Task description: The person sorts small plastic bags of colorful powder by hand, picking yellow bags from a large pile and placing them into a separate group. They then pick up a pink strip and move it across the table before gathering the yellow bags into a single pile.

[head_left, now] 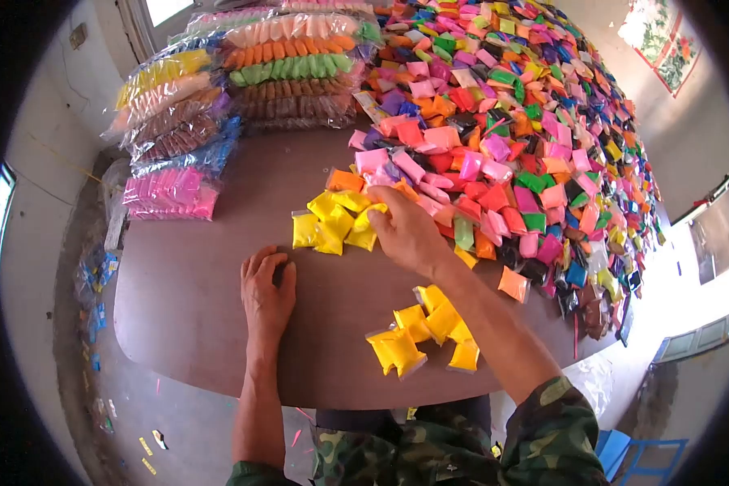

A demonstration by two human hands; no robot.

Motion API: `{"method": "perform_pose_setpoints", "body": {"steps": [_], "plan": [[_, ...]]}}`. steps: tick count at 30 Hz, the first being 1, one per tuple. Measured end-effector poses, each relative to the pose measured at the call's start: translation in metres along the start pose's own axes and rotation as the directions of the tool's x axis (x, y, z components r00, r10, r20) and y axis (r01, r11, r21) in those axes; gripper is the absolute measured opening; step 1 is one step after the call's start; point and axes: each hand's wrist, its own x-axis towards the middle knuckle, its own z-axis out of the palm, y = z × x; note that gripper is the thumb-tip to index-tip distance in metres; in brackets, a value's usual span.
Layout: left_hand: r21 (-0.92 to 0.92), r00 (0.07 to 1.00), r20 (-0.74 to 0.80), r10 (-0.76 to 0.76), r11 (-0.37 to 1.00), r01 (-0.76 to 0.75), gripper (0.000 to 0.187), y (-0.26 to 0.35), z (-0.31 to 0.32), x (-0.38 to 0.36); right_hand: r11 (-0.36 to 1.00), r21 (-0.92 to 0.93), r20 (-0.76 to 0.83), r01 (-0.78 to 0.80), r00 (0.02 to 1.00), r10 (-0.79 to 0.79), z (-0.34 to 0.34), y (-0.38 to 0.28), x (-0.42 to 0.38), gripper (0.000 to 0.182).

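My right hand [407,230] pinches a yellow packet [363,230] at the right side of a small yellow group. The other yellow packets [326,223] of that group lie on the table just left of it. My left hand [266,290] rests on the table below and left of this group. Its fingers are loosely curled, the thumb stands apart from them, and I see nothing held. A second cluster of yellow packets [413,324] lies nearer my body, partly hidden under my right forearm.
A large heap of small coloured packets [494,162] covers the table's right and back. Clear bags of sorted packets [292,69] are stacked at the back left, with a pink bag [170,194] lowest. A single orange packet [513,283] lies at the heap's near edge. The brown table [194,300] has a rounded edge.
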Motion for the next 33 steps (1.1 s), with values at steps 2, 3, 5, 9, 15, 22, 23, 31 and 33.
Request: {"method": "perform_pose_setpoints", "body": {"steps": [2,3,5,9,15,22,23,31,33], "plan": [[0.006,1.000,0.013,-0.024,1.000,0.024,0.021,0.003,-0.003,-0.001,0.993,0.072,0.045,-0.091,0.995,0.088,-0.007,-0.002,-0.007,0.038],[0.006,0.999,0.027,-0.032,0.999,0.032,0.021,0.006,-0.004,-0.001,0.984,0.102,0.067,-0.144,0.988,0.138,-0.014,-0.008,-0.012,0.037],[-0.001,0.999,0.033,-0.011,1.000,0.011,0.020,0.003,-0.003,-0.002,0.981,0.146,0.051,-0.125,0.992,0.119,-0.023,-0.008,-0.021,0.035],[-0.046,0.999,0.053,-0.008,0.999,0.010,0.019,-0.008,0.003,-0.004,0.990,0.092,0.165,-0.108,0.982,0.092,-0.020,0.017,-0.043,0.034],[0.018,0.998,0.054,-0.017,1.000,0.016,0.019,0.000,0.000,-0.003,0.961,0.262,0.137,-0.089,0.989,0.054,-0.040,-0.001,-0.047,0.032],[0.027,0.997,0.045,-0.056,0.998,0.054,0.017,-0.004,0.005,-0.005,0.962,-0.165,-0.280,-0.219,0.945,0.168,-0.134,0.076,-0.030,0.020],[0.027,0.998,0.048,-0.045,0.999,0.044,0.017,-0.005,0.005,-0.005,0.960,-0.182,-0.326,-0.215,0.934,0.148,-0.145,0.116,-0.029,0.020],[0.039,0.996,0.053,-0.067,0.997,0.065,0.017,-0.015,0.009,-0.005,0.816,-0.231,-0.408,-0.530,0.814,0.413,-0.209,0.256,0.028,0.029],[0.042,0.993,0.073,-0.095,0.995,0.092,0.016,-0.011,0.007,-0.004,0.774,-0.308,-0.439,-0.553,0.804,0.400,-0.209,0.280,0.041,0.036]]}}
